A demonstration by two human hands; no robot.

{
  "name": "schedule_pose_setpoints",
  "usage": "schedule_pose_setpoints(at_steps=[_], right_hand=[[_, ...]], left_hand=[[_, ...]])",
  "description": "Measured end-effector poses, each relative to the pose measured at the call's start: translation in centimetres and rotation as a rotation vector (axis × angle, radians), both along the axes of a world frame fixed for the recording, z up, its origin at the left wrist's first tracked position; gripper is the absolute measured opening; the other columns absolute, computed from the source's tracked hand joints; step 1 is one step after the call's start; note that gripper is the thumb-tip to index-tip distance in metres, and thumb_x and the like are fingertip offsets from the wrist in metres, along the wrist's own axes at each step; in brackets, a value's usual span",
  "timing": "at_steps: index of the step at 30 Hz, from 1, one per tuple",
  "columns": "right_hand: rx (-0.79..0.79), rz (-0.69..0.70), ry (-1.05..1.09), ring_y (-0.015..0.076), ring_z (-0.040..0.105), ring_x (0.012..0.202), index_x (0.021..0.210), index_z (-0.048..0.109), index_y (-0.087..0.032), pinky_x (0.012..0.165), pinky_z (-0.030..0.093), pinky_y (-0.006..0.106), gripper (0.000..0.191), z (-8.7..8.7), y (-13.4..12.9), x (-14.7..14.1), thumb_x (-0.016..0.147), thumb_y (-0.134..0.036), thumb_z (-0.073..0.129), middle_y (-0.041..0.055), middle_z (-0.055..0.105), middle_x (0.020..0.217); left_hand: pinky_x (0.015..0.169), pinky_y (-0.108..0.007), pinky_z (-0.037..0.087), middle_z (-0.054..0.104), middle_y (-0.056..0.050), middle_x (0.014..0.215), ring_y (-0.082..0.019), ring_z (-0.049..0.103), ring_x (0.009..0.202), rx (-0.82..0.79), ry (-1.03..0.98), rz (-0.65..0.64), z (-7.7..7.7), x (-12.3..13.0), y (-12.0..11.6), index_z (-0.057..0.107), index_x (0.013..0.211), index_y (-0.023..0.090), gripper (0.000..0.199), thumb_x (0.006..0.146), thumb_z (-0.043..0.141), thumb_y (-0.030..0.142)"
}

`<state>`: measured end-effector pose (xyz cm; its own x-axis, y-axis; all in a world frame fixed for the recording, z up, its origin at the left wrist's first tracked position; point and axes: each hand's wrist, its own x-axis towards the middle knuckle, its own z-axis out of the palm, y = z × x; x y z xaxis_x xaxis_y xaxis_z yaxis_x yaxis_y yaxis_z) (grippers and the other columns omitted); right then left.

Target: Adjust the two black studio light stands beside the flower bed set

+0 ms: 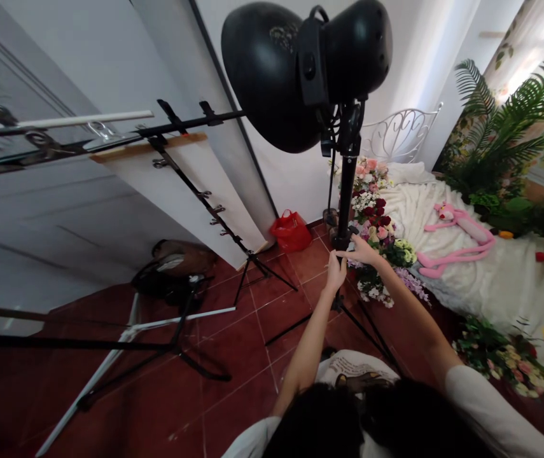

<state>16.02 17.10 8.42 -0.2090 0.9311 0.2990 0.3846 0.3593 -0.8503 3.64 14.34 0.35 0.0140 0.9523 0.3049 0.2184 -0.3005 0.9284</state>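
Observation:
In front of me stands a black light stand (347,194) carrying a large black studio light (272,73). My left hand (335,272) is closed round the stand's pole, just under a dark collar (341,242). At the same height my right hand (363,250) reaches in from the right, its fingers bent against the pole and near a small knob (354,230) on the collar. The two hands touch or nearly touch. Part of the grip is hidden behind the fingers. A cable (331,178) hangs down beside the pole from the lamp.
Beside the stand, flowers (377,213) line a bed with a white furry cover (462,286) and a pink plush toy (467,232). A red bag (291,231) sits on the tiled floor (238,407). Tripod legs (195,313) and a backdrop stand (190,181) occupy the left.

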Motion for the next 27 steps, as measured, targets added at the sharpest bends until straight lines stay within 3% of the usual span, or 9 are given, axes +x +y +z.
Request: schedule_pose_setpoints(at_steps=[2, 5, 9, 11, 14, 16, 22, 27], right_hand=[[-0.055, 0.098, 0.043, 0.0238, 0.056, 0.105, 0.103, 0.058, -0.019, 0.095, 0.044, 0.040, 0.051, -0.8, 0.0, 2.0, 0.062, -0.042, 0.076, 0.0075, 0.062, 0.108], [-0.160, 0.091, 0.131, 0.0217, 0.058, 0.106, 0.103, 0.058, -0.021, 0.094, 0.045, 0.040, 0.043, -2.8, -0.5, 3.6, 0.070, -0.045, 0.069, 0.0077, 0.063, 0.108], [-0.208, 0.034, 0.292, 0.0179, 0.061, 0.096, 0.098, 0.056, -0.022, 0.086, 0.048, 0.035, 0.036, -5.2, -1.1, 3.0, 0.075, -0.050, 0.062, 0.0053, 0.065, 0.097], [-0.226, -0.044, 0.352, 0.0153, 0.062, 0.081, 0.098, 0.054, -0.023, 0.074, 0.050, 0.030, 0.038, -5.7, -1.3, 2.3, 0.074, -0.051, 0.063, 0.0015, 0.065, 0.083], [-0.304, -0.135, 0.426, 0.0109, 0.053, 0.053, 0.103, 0.049, -0.023, 0.054, 0.044, 0.024, 0.044, -6.0, -1.5, 1.7, 0.073, -0.051, 0.063, -0.0077, 0.053, 0.056], [-0.346, -0.168, 0.471, 0.0092, 0.046, 0.045, 0.109, 0.046, -0.024, 0.048, 0.039, 0.021, 0.049, -5.9, -1.7, 1.6, 0.072, -0.051, 0.064, -0.0108, 0.046, 0.049], [-0.465, -0.198, 0.497, 0.0072, 0.043, 0.044, 0.111, 0.049, -0.025, 0.042, 0.034, 0.018, 0.053, -5.6, -2.0, 1.0, 0.069, -0.052, 0.066, -0.0094, 0.048, 0.056], [-0.368, -0.337, 0.621, 0.0046, 0.038, 0.041, 0.105, 0.049, -0.023, 0.041, 0.030, 0.017, 0.052, -5.4, -1.2, 0.0, 0.062, -0.040, 0.072, -0.0103, 0.047, 0.058]], left_hand=[[0.098, -0.041, 0.041, 0.054, -0.013, 0.111, -0.021, 0.053, 0.109, 0.018, 0.028, 0.000, 0.1, 0.0, -0.1, 0.043, 0.113, 0.016, 0.037, 0.091, 0.036, 0.045], [0.094, -0.040, 0.043, 0.055, -0.013, 0.107, -0.021, 0.055, 0.104, 0.008, 0.044, 0.018, 0.2, 0.1, -0.2, 0.043, 0.110, 0.017, 0.037, 0.090, 0.037, 0.048], [0.094, -0.040, 0.043, 0.055, -0.013, 0.107, -0.022, 0.055, 0.105, 0.014, 0.049, 0.028, 0.2, 0.1, -0.1, 0.043, 0.108, 0.017, 0.038, 0.089, 0.037, 0.050], [0.094, -0.039, 0.042, 0.055, -0.012, 0.108, -0.021, 0.055, 0.106, 0.014, 0.045, 0.029, 0.2, 0.1, -0.1, 0.043, 0.108, 0.018, 0.039, 0.089, 0.037, 0.051], [0.095, -0.039, 0.042, 0.056, -0.013, 0.110, -0.021, 0.055, 0.107, -0.006, 0.045, 0.021, 0.4, 0.1, -0.2, 0.044, 0.109, 0.017, 0.039, 0.089, 0.038, 0.050], [0.095, -0.038, 0.042, 0.057, -0.013, 0.112, -0.021, 0.056, 0.107, -0.027, 0.048, 0.013, 0.6, 0.0, -0.3, 0.044, 0.110, 0.017, 0.039, 0.089, 0.039, 0.050], [0.096, -0.038, 0.042, 0.058, -0.013, 0.115, -0.021, 0.056, 0.109, -0.047, 0.032, -0.005, 0.9, 0.0, -0.4, 0.043, 0.113, 0.018, 0.039, 0.089, 0.042, 0.048], [0.092, -0.038, 0.044, 0.058, -0.012, 0.114, -0.020, 0.058, 0.106, -0.048, 0.053, -0.051, 0.7, -0.2, -0.1, 0.039, 0.115, 0.020, 0.039, 0.088, 0.043, 0.048]])
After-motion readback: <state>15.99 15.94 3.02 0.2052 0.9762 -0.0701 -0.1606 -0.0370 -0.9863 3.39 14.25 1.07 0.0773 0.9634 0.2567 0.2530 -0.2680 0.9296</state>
